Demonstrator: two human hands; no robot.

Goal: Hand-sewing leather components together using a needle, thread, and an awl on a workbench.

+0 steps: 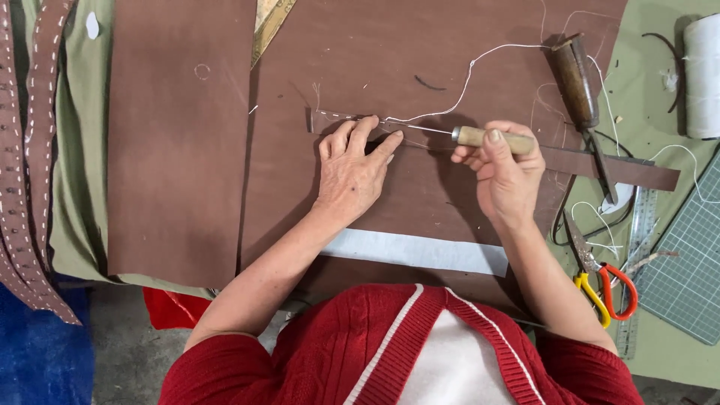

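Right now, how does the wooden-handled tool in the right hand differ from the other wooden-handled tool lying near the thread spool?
The held awl has a light, clean handle; the lying tool has a dark, worn one. The awl lies level, gripped by the right hand, its thin tip toward the left hand; the lying tool rests untouched, angled down the leather sheet. The awl's handle is slimmer. Both have wooden handles and metal shafts.

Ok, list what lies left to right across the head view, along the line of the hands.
Stitched leather straps → loose brown leather sheet → left hand → wooden-handled awl → right hand → scissors with yellow and red handles → green cutting mat.
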